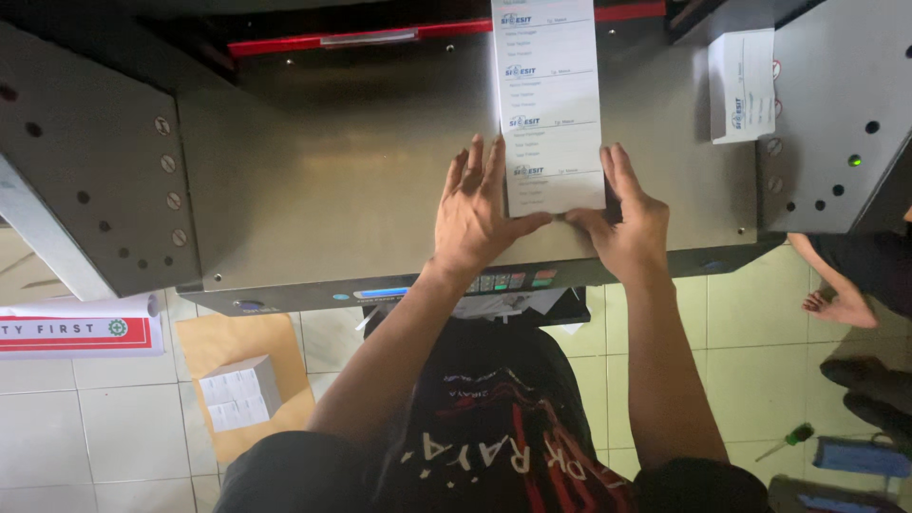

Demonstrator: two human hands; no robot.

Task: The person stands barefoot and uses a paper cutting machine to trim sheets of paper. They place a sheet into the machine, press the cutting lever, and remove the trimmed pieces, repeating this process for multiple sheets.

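A tall narrow stack of white printed forms (551, 104) lies on the grey metal bed (332, 190) of a paper cutting machine, its far end reaching under the red bar (285, 43). My left hand (475, 214) lies flat against the stack's left edge, fingers spread, thumb at its near corner. My right hand (622, 218) presses the stack's right edge and near corner. Both hands flank the stack's near end and touch it.
A smaller stack of white sheets (741, 85) rests at the bed's right side. A control panel (494, 282) with buttons runs along the front edge. On the tiled floor: a paper block on brown paper (237, 389), a screwdriver (787, 441), another person's bare foot (841, 306).
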